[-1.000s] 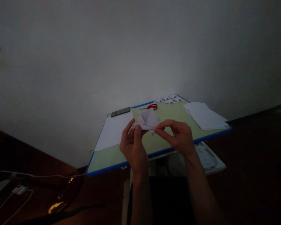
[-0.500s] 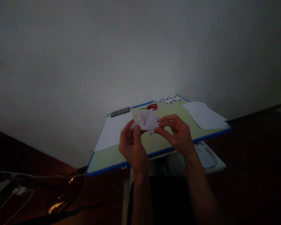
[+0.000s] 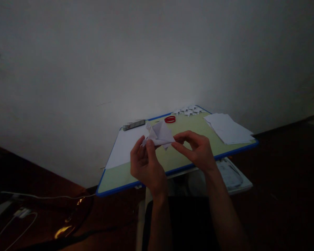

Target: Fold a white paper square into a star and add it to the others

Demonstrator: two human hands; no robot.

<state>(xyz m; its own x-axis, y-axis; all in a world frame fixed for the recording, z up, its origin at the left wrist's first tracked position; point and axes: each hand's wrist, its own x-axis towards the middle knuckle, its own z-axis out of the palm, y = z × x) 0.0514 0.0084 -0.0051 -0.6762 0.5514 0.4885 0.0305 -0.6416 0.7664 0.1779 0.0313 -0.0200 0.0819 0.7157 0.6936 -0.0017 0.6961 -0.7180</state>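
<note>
A folded white paper piece (image 3: 161,133) with pointed flaps is held up over the table, between both hands. My left hand (image 3: 148,162) grips its left side, thumb on the near face and fingers behind. At its right corner, my right hand (image 3: 195,148) pinches the paper between thumb and fingertips. Just beyond the paper lie scissors with red handles (image 3: 170,119), their blades mostly hidden behind it.
The light green table (image 3: 117,179) has a blue rim and stands against a wall. A white sheet (image 3: 122,148) and a dark phone (image 3: 134,124) lie on the left. Several small folded paper shapes (image 3: 188,111) sit at the back; a paper stack (image 3: 229,129) rests on the right.
Both hands have shifted slightly left with the folded paper, which now covers most of the scissor blades. The right fingertips have drawn closer together at the paper's corner.
</note>
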